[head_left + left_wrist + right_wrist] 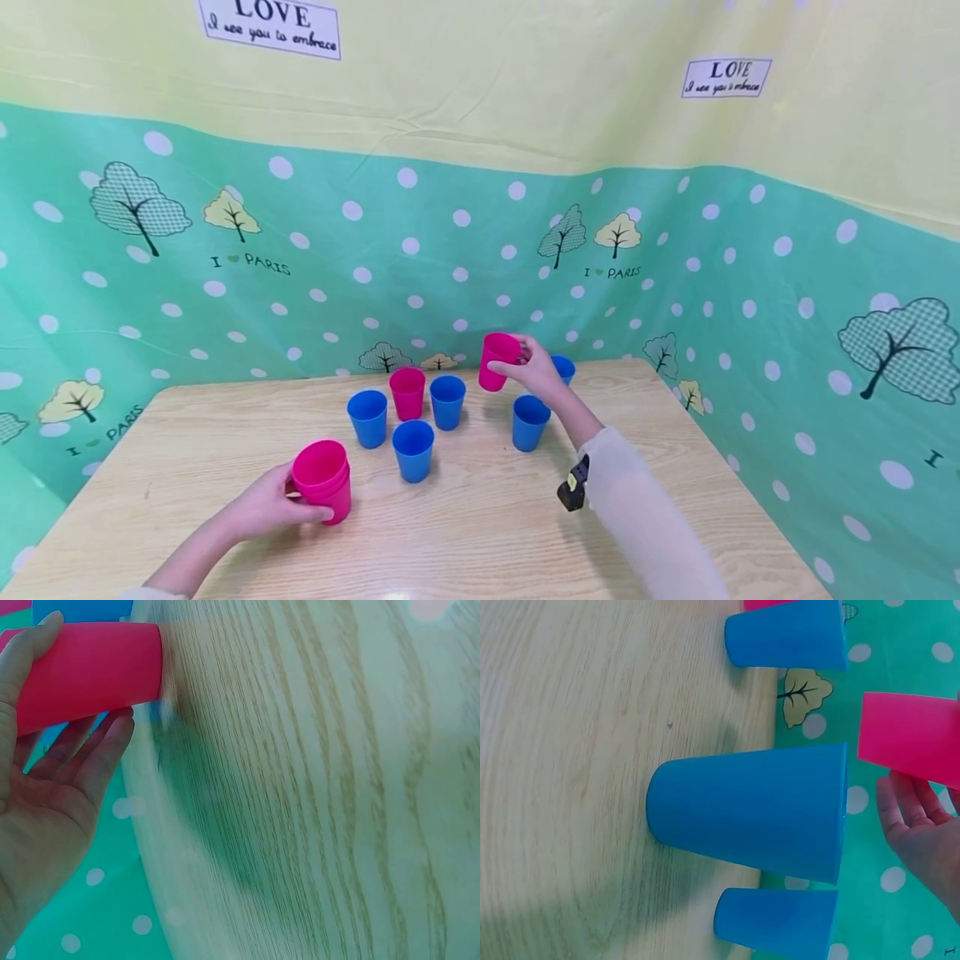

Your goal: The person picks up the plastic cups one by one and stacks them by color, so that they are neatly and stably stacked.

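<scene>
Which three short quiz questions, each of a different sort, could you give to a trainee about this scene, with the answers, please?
1. How many blue cups can be seen in the head view?
2. True or false: the right hand is holding a blue cup.
3. Which hand holds nested pink cups?

Key:
1. Five.
2. False; it holds a pink cup.
3. The left hand.

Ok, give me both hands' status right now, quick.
Left hand: closed, holding stacked pink cups.
Right hand: closed, holding a raised pink cup.
</scene>
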Motion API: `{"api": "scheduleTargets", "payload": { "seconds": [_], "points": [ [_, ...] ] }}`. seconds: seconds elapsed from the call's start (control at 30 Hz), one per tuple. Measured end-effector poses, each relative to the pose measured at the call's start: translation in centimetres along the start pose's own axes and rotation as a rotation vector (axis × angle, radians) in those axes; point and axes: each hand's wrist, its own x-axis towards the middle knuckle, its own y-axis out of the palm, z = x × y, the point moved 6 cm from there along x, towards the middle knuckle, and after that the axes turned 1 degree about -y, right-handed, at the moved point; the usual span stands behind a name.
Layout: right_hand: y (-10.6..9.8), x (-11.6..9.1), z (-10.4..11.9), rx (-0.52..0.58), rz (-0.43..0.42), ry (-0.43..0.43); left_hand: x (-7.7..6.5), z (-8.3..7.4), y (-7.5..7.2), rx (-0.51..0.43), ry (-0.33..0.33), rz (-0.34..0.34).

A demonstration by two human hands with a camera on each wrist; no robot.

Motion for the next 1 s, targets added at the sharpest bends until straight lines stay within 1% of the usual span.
{"api": "scheduleTargets", "payload": {
  "seconds": [0.07, 0.17, 0.23, 0.4, 0.43, 0.6, 0.77, 1.0],
  "points": [
    [0.2, -0.8, 1.1, -0.007, 0.010, -0.013, 0.0, -0.1, 0.0, -0.001, 0.004, -0.002],
    [0.4, -1.9, 2.6, -0.023, 0.022, -0.010, 0.0, -0.2, 0.0, 0.000, 0.008, -0.002],
    [0.3, -1.5, 2.0, -0.034, 0.021, -0.014, -0.1, -0.2, 0.0, -0.001, 0.011, -0.002],
    [0.1, 0.2, -0.2, -0.029, 0.022, -0.002, -0.1, -0.2, 0.0, 0.002, 0.006, -0.003],
    [0.2, 0.2, -0.3, -0.027, 0.021, -0.006, -0.1, -0.2, 0.0, 0.002, 0.002, -0.001],
    [0.5, -0.3, -0.1, -0.017, 0.022, -0.031, 0.0, -0.1, 0.1, 0.012, -0.020, -0.004],
    [0.9, -0.7, 0.4, -0.014, 0.022, -0.052, 0.0, -0.1, 0.1, 0.033, -0.014, -0.011],
    [1.9, -1.0, 1.3, 0.008, 0.050, -0.081, 0.0, -0.2, 0.1, 0.023, -0.027, -0.009]
  ]
}}
